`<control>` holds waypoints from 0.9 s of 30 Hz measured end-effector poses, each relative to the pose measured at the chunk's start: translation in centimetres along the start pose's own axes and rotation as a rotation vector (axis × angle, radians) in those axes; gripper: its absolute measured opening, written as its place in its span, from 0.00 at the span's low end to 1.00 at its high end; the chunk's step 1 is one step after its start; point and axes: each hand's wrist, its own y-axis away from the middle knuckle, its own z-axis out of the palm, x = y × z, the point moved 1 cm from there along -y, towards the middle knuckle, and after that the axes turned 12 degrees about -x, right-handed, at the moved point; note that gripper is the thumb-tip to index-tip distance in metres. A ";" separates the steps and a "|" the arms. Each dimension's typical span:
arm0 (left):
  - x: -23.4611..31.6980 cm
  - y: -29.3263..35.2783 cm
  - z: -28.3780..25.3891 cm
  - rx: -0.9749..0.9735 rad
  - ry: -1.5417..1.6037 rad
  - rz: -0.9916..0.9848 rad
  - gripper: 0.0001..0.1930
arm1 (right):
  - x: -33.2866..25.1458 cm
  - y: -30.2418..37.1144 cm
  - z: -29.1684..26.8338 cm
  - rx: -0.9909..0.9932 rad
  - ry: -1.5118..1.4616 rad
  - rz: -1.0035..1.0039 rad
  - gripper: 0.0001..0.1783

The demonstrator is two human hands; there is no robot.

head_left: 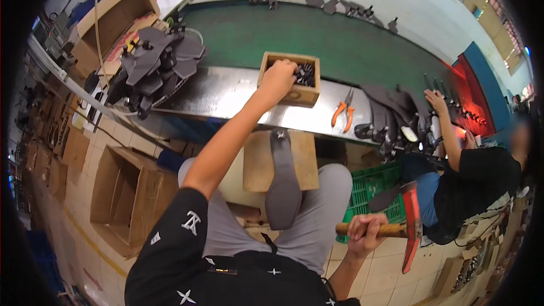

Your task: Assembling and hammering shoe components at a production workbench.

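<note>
My left hand (279, 79) reaches into a small wooden box (300, 97) of little black parts (306, 73). Its fingers are bent together among the parts, and their tips are hidden. In my right hand (364, 234) is a hammer (412, 228) with a wooden handle and a red head, held off to the right of my knee. Between my legs, a dark grey sole-shaped piece (283, 192) lies partly over a wooden block (252, 164). A small fitting shows at its far end, and its wide end overhangs the block toward me.
Orange-handled pliers (343, 114) lie on the metal table edge (209, 93). Dark soles (156, 59) are piled at left, more (391, 107) at right. Behind runs a green conveyor belt (255, 28). A co-worker (481, 175) sits at right, near a green crate (362, 184). Cardboard box (153, 204) at left.
</note>
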 end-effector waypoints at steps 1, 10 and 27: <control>-1.5 -2.7 1.1 -0.173 0.094 0.016 0.11 | -0.1 0.6 0.1 0.036 0.021 -0.006 0.16; -6.1 -5.9 4.4 -0.335 0.041 -0.024 0.08 | -1.3 1.1 0.0 0.206 0.126 0.208 0.13; 9.3 7.1 -8.3 0.077 0.568 0.256 0.10 | -2.3 -4.5 3.8 0.080 0.259 0.134 0.10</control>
